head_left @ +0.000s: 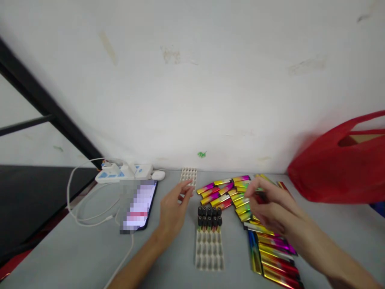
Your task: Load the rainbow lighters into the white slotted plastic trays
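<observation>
While the left hand (173, 208) hovers beside the back tray (188, 173), its thumb and fingers bend loosely toward one another with a gap between the tips, and nothing shows in its hold. The right hand (270, 205) is over the shiny strips (219, 196), its fingers curled in toward the thumb. A small dark thing (261, 195) shows among those fingers, but blur hides its shape, and one cannot tell whether the hand grips it.

Between the two hands and nearer the person lies the front tray (209, 252), pale and divided into cells. In its far part, ten black-topped pieces (209, 217) stand upright in two rows of five, with coloured lower ends visible beneath the nearer row; the cells closer to the person lie open to view.

The strips, in yellow, magenta, red and blue, spread on the grey table (177, 265) from beside the back tray to beneath the right forearm. A phone (140, 208) lies to the left, near a white power strip (144, 171) and a looping white cable (69, 188); a red bag (333, 172) rests at the right against the wall (192, 88).
</observation>
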A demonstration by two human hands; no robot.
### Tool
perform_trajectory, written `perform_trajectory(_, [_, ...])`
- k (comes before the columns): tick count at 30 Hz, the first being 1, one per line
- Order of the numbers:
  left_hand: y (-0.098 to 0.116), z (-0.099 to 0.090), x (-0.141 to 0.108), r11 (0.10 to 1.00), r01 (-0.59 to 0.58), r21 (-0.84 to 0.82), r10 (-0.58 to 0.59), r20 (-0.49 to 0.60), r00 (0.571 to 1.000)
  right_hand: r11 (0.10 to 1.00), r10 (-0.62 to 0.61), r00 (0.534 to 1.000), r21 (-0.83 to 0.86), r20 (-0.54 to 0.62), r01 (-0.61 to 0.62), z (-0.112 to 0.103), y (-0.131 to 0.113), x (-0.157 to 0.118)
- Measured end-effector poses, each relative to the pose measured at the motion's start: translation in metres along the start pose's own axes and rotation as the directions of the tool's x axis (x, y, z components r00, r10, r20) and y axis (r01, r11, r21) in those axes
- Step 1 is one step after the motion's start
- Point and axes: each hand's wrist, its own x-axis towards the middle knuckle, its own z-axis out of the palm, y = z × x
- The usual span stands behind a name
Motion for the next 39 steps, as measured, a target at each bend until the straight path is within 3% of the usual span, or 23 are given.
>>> perform_trajectory(3, [0.001, -0.004, 0.001, 0.999, 0.006, 0.048, -0.006, 0.005, 1.0, 0.98, 0.088, 0.991, 0.168, 0.103, -0.105, 0.035, -0.002, 0.036])
perform_trajectory(7, [0.004, -0.009, 0.002, 0.997, -0.017, 0.076, 0.014, 0.043, 0.999, 0.967, 0.052, 0.988, 0.238, 0.149, -0.087, 0.058, 0.021, 0.042])
perform_trajectory(11, [0.007, -0.011, 0.001, 0.994, -0.043, 0.105, 0.035, 0.077, 0.996, 0.951, 0.11, 0.992, 0.284, 0.06, -0.122, 0.055, 0.041, 0.04])
perform_trajectory(13, [0.008, -0.013, 0.003, 0.987, -0.081, 0.141, 0.06, 0.15, 0.987, 0.918, 0.169, 0.985, 0.358, 0.039, -0.172, 0.051, 0.043, 0.043])
perform_trajectory(19, [0.003, -0.036, 0.02, 0.924, -0.218, 0.315, 0.04, 0.487, 0.872, 0.782, 0.148, 0.97, 0.578, 0.195, -0.236, 0.04, 0.043, 0.05])
perform_trajectory(23, [0.003, -0.055, 0.026, 0.934, -0.117, 0.338, -0.153, 0.674, 0.723, 0.751, 0.106, 0.965, 0.617, 0.241, -0.237, 0.043, 0.044, 0.046])
perform_trajectory(25, [0.01, -0.061, 0.024, 0.931, -0.025, 0.364, -0.27, 0.734, 0.623, 0.753, 0.088, 0.969, 0.621, 0.233, -0.218, 0.046, 0.044, 0.044])
perform_trajectory(28, [0.023, -0.062, 0.017, 0.915, 0.137, 0.379, -0.402, 0.844, 0.355, 0.77, 0.084, 0.97, 0.603, 0.23, -0.209, 0.051, 0.043, 0.043])
perform_trajectory(30, [0.029, -0.057, 0.012, 0.907, 0.182, 0.379, -0.414, 0.882, 0.226, 0.776, 0.095, 0.965, 0.589, 0.243, -0.225, 0.052, 0.041, 0.043])
perform_trajectory(32, [0.029, -0.047, 0.006, 0.887, 0.258, 0.382, -0.429, 0.889, 0.159, 0.78, 0.101, 0.962, 0.58, 0.254, -0.236, 0.052, 0.041, 0.043])
perform_trajectory(35, [0.022, -0.031, -0.003, 0.842, 0.435, 0.32, -0.395, 0.914, 0.094, 0.785, 0.101, 0.963, 0.574, 0.251, -0.232, 0.052, 0.041, 0.042])
perform_trajectory(39, [0.015, -0.022, -0.008, 0.802, 0.536, 0.266, -0.353, 0.933, 0.065, 0.79, 0.111, 0.965, 0.568, 0.237, -0.23, 0.052, 0.041, 0.041])
